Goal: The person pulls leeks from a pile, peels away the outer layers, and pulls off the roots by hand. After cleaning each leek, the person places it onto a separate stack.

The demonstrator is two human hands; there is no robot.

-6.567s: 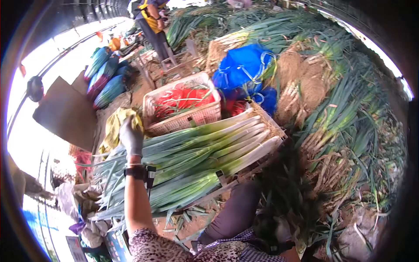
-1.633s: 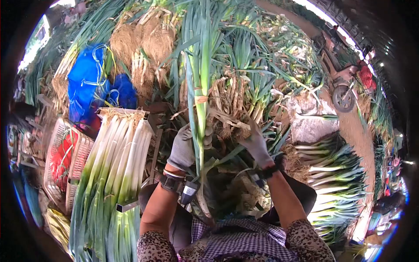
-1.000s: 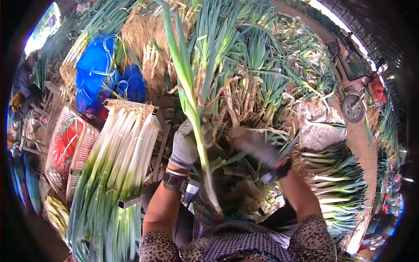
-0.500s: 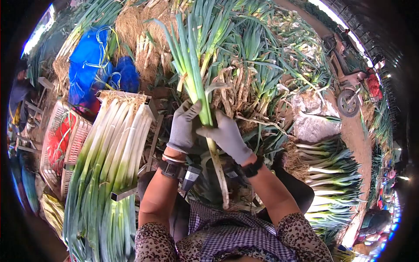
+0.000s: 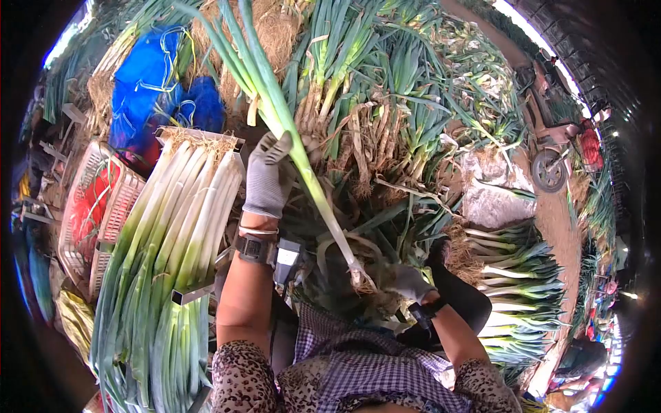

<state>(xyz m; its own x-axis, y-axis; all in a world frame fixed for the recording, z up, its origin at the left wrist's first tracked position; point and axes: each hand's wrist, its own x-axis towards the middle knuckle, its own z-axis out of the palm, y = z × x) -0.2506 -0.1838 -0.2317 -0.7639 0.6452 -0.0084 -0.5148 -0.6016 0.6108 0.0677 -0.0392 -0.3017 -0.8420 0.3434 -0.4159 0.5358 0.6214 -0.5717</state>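
Observation:
My left hand (image 5: 267, 175), in a grey-white knit glove, is closed round a leek (image 5: 313, 180) at the green part above its shaft. The leek slants from upper left to lower right, leaves up, its pale shaft and short roots pointing down towards my lap. My right hand (image 5: 411, 282), gloved too, is low beside the root end, over my knee. Motion smears its fingers, so I cannot tell what they hold. A curled pale leaf strip (image 5: 375, 251) loops close around the lower shaft.
Trimmed leeks (image 5: 175, 220) lie stacked in a metal frame (image 5: 193, 294) on the left, by a plastic crate (image 5: 113, 213) and blue netting (image 5: 144, 89). Untrimmed leeks (image 5: 365, 138) are heaped ahead. More trimmed leeks (image 5: 513, 296) lie at right, with a motorbike (image 5: 551, 148) beyond.
My right hand has swept down and right from the leek's middle to beside its root end. The leek has tilted left, and its shaft now looks whiter and cleaner.

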